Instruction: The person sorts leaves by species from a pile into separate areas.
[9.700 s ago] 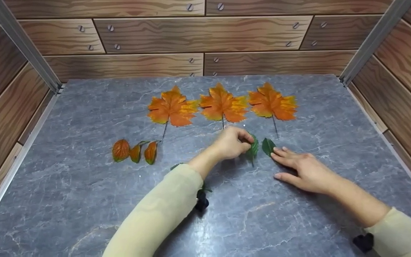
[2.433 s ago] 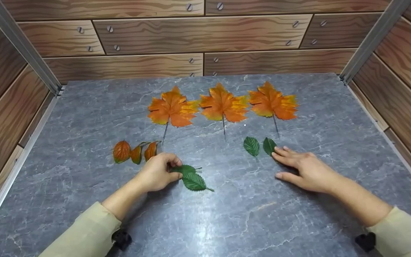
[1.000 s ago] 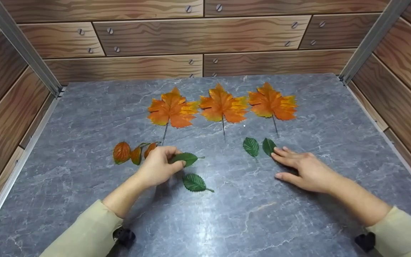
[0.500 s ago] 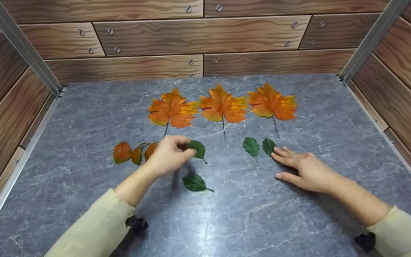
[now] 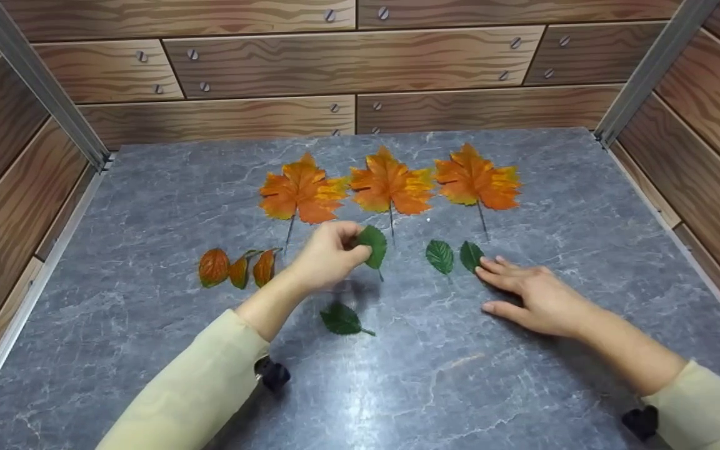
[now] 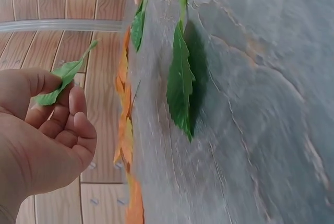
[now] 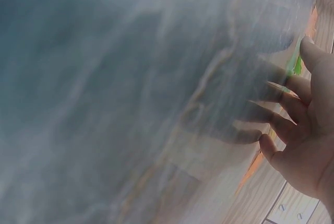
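Observation:
Between thumb and fingers my left hand pinches a green leaf, its short stem pointing down, raised over the table in the left wrist view. Another green leaf lies nearer to me, below that hand; its toothed edge shows close up in the left wrist view. My right hand rests on the table with fingers spread, fingertips right at the edge of a dark green leaf. Just left of that one lies a further green leaf.
Three orange maple leaves stand in a row behind: left maple leaf, middle maple leaf, right maple leaf. A sprig of orange-brown leaves lies at left. Wood-patterned walls enclose the grey marbled table.
My left hand first let go of a leaf beside the right hand's one, then picked up another from the near pair and carried it right and away from me. The right hand has stayed still.

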A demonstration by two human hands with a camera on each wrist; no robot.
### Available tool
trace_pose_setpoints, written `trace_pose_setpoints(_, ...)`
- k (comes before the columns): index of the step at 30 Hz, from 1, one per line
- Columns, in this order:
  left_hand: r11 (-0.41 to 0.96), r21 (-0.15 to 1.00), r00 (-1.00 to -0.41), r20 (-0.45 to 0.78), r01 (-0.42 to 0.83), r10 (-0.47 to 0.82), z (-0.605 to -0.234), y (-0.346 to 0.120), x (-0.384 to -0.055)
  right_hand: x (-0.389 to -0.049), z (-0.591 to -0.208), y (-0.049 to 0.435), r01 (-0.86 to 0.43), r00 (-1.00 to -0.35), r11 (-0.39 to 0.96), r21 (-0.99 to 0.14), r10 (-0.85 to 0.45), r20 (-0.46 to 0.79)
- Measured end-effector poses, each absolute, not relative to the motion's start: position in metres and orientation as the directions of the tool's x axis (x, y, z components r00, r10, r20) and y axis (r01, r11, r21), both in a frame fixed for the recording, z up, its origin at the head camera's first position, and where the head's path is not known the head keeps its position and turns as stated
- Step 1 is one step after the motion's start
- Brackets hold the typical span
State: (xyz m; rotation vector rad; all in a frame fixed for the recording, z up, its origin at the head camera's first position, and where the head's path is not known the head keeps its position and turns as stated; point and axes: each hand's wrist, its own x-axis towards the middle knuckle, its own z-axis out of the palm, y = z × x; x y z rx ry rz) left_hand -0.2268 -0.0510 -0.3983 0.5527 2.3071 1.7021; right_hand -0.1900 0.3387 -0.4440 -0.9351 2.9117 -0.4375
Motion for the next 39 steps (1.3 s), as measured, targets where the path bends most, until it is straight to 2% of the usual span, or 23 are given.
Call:
trace_pose_setpoints(5,0.250,0.955,-0.901,0.038,0.160,0.432,-0.401,-0.039,-0.233,-0.190,-0.442,0.338,-0.566,-0.814,0.776,-0.278,-0.580,0.039)
trace_pose_setpoints(15,0.331,0.940,-0.922,-0.052,0.085,0.385,-0.409,-0.018,-0.244,-0.191,-0.444,0.339,-0.549,-0.823,0.790,-0.273,-0.569,0.008)
trace_pose_setpoints(25,0.412,0.907,-0.923,-0.082,0.087,0.376,-0.421,0.001,-0.253,-0.191,-0.443,0.339,-0.547,-0.823,0.791,-0.274,-0.568,0.003)
trace_pose_setpoints(32,0.471,0.876,-0.930,-0.082,0.104,0.358,-0.425,0.017,-0.257,-0.189,-0.442,0.338,-0.572,-0.811,0.773,-0.275,-0.583,0.049)
trace_pose_setpoints(39,0.555,0.821,-0.937,-0.077,0.135,0.340,-0.431,0.023,-0.259,-0.189,-0.442,0.338,-0.559,-0.817,0.782,-0.275,-0.576,0.021)
